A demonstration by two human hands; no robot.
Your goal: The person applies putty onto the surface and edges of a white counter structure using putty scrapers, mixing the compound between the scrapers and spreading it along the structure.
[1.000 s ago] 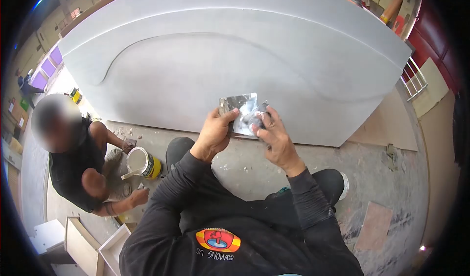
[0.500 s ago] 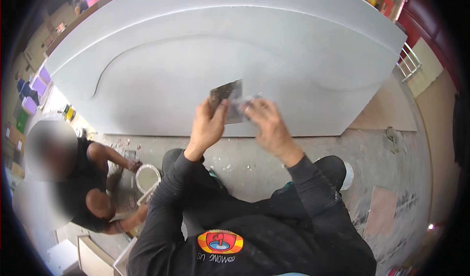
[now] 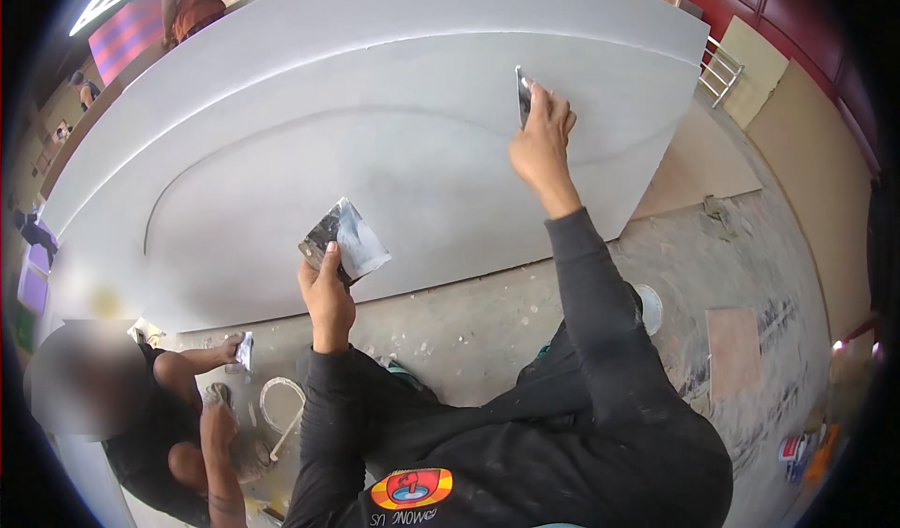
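My left hand (image 3: 328,300) grips a square metal plate (image 3: 360,243) smeared with white putty, thumb on top, in front of the big panel. Farther up and to the right, my right hand (image 3: 545,153) pinches a thin dark putty knife (image 3: 521,95), seen nearly edge-on at the panel's face. A dab of white shows at its tip. The large pale grey panel (image 3: 441,181) has a curved dark line across it and a raised white edge along its upper part.
At lower left a co-worker (image 3: 155,425) crouches, holding a white-smeared piece. Nearby stands a round bucket (image 3: 283,404) with a stick leaning on it. A second bucket (image 3: 649,309) is beside my right knee. A flat board (image 3: 734,352) lies on the dusty floor.
My hands have parted: the right hand with the putty knife has moved up and right to the panel, the left with the plate down and left. The view has shifted.
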